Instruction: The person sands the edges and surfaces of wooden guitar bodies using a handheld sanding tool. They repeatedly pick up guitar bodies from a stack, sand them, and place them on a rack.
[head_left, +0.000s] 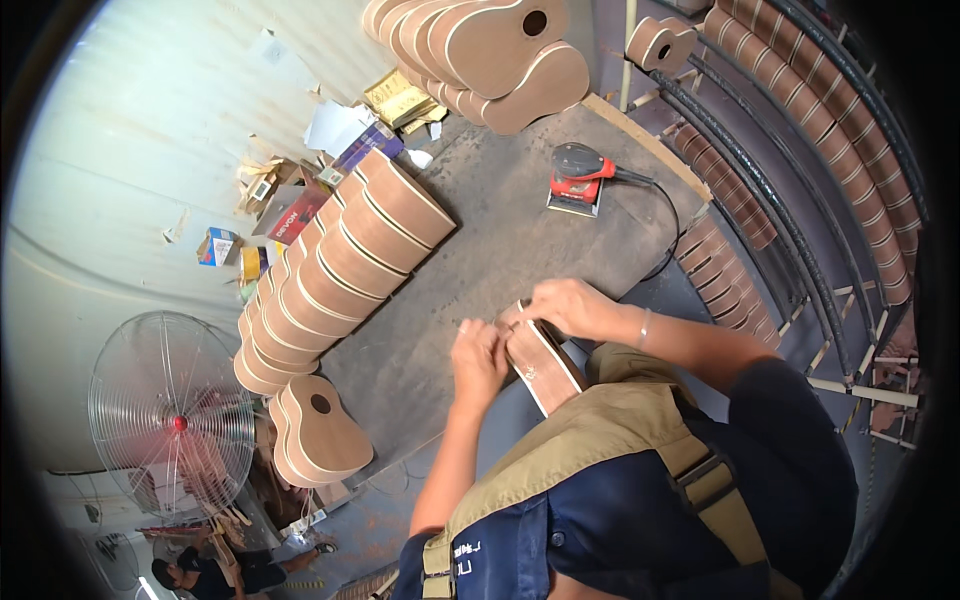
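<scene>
White writing sits on the dark blue shirt (465, 560), under a tan apron (560, 430). Close to the apron, a brown wooden guitar body (548, 368) stands on its side at the near edge of the grey table (480, 220). It has thin pale edges and a small light mark like writing. The left hand (480, 355) and the right hand (570, 305) are near each other at its far end, fingers bent. I cannot tell if they are pinched tight. Farther off, a red and black sander (577, 180) with small white letters sits on the table. To the left is a long row of guitar bodies (350, 265). Behind it, a red box (295, 215) has big white letters.
</scene>
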